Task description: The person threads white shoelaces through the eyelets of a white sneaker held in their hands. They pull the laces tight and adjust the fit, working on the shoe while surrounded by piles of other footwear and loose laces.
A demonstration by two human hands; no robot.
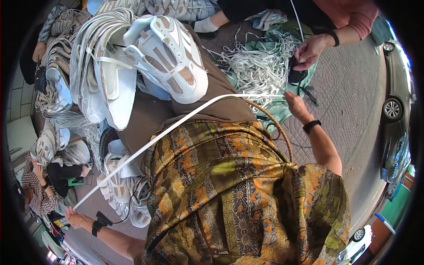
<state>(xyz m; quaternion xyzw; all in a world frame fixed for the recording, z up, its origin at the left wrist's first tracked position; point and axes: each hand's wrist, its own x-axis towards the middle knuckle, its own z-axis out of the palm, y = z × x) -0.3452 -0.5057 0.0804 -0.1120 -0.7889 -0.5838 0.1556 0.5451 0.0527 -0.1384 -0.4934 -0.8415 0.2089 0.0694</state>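
Observation:
A long white shoelace (154, 139) is stretched across my lap, from lower left up over my knee and off to the right. At the far left, the fingers of my left hand (77, 218) are closed on one end of it. My right hand (297, 107) pinches the other end, beside a heap of loose white laces (258, 62). On my thighs lies a white and beige shoe upper (172, 59) with its toe toward me and no lace visible through its upper eyelets. A stack of similar uppers (102, 70) leans against it on the left.
A co-worker's hand (312, 52) hangs over the lace heap, which lies on green cloth (287, 37). More shoe uppers (121, 187) lie on the paving at my left. Another person (42, 185) sits farther left. Parked cars (397, 95) line the right.

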